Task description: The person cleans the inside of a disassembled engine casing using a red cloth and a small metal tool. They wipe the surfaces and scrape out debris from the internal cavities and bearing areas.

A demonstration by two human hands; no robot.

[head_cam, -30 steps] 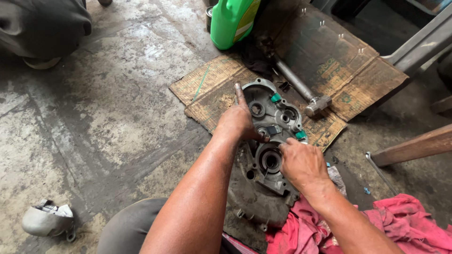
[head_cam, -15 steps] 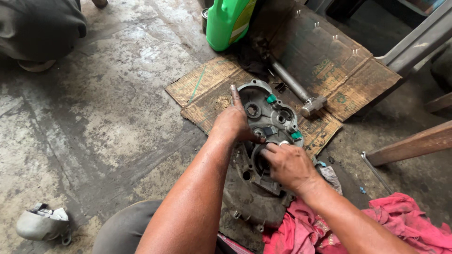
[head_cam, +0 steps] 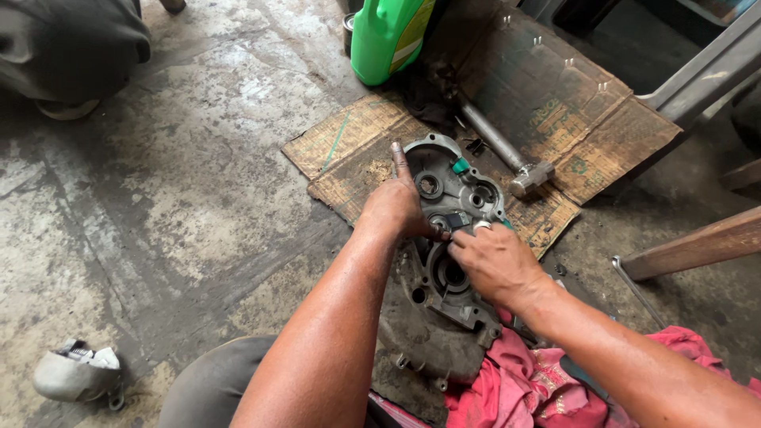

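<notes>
From the head view, my left hand presses on the grey engine casing lying mid-floor on cardboard, index finger extended toward twelve o'clock, while my right hand pinches its grip on a small part, hammer at one o'clock.

casing on cardboard | hammer right | jug behind

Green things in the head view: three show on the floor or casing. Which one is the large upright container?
The green jug at the top edge, standing on the cardboard. The other two are small green tabs on the engine casing.
</notes>
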